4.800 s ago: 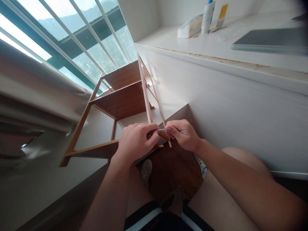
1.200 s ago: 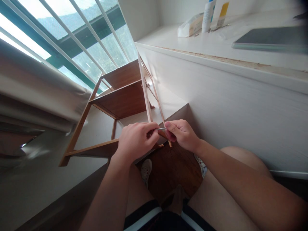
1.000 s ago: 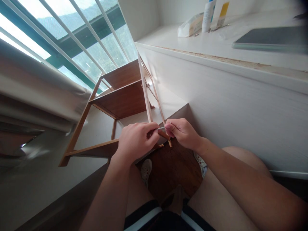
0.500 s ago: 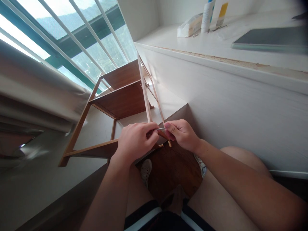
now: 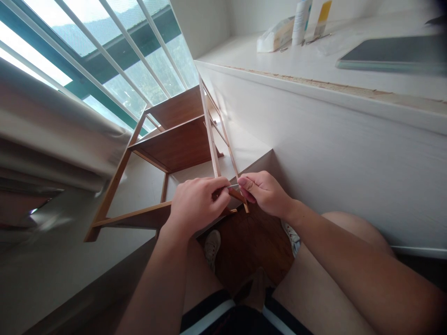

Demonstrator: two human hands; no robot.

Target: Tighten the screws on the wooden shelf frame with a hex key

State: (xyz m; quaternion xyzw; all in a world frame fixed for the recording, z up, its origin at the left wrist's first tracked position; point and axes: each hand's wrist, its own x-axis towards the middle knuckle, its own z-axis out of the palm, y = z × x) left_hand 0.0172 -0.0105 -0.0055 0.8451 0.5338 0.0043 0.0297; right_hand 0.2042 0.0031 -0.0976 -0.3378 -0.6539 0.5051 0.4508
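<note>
My left hand (image 5: 199, 204) is closed at the near corner of a wooden shelf frame (image 5: 213, 149), its thumb and forefinger pinched around one end of a thin metal rod (image 5: 233, 186). Whether those fingers also grip the wood is hidden. From the other side, my right hand (image 5: 263, 193) holds the rod's other end between thumb and curled fingers. Only a short stretch of the rod shows between the hands. The frame is tilted, with brown boards (image 5: 174, 144) set between its slim legs.
Along the right runs a white ledge (image 5: 244, 58) with a chipped edge. On it are a white tube (image 5: 301, 23), a plastic-wrapped packet (image 5: 275, 35), a yellow-topped item (image 5: 323, 18) and a dark flat device (image 5: 394, 53). Curtains (image 5: 52, 121) and a barred window (image 5: 122, 51) are left.
My right hand has shifted up very slightly and tipped the visible rod a little. My left hand and the shelf frame look unmoved.
</note>
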